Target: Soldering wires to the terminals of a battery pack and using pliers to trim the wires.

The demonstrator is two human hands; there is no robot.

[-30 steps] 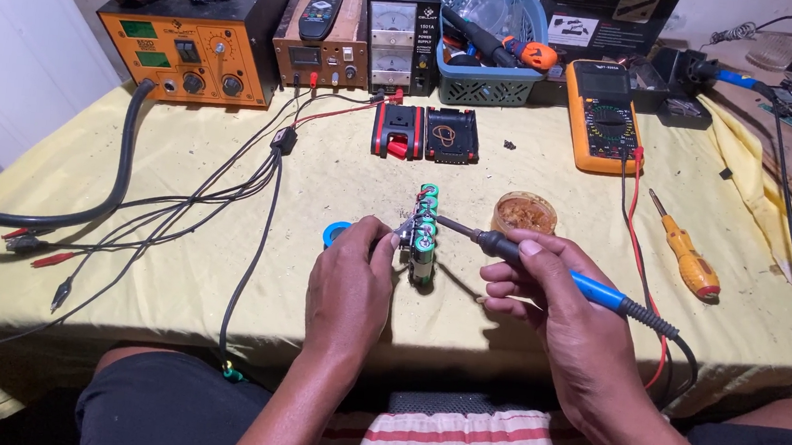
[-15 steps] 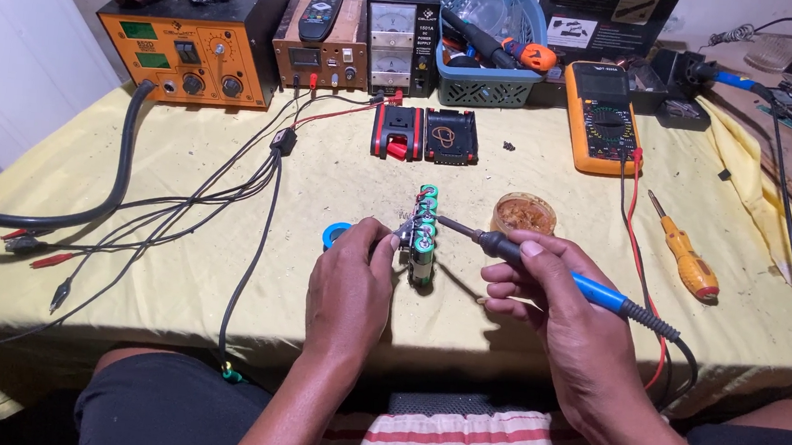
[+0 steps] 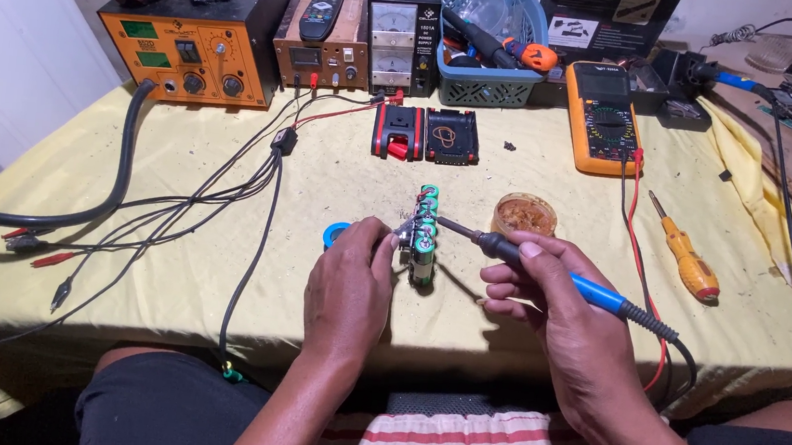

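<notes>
Head view: my left hand [image 3: 348, 286] pinches the side of the green battery pack [image 3: 425, 237], which lies on the yellow tablecloth [image 3: 218, 263] mid-table. My right hand [image 3: 558, 301] is closed around the blue soldering iron [image 3: 546, 268], its tip touching the pack, near the flux tin [image 3: 524, 215].

1. One view only – head cam, worn by the person, so no 2nd view to share any part of the scene.
2. Looks down and fwd over the lap at the table [image 3: 213, 311].
3. Close in: left hand [image 3: 348, 290] and right hand [image 3: 566, 312] sit low-centre, forearms run off the bottom edge.
4. Far edge of frame – instruments along the table's back, w/ wall behind.
</notes>
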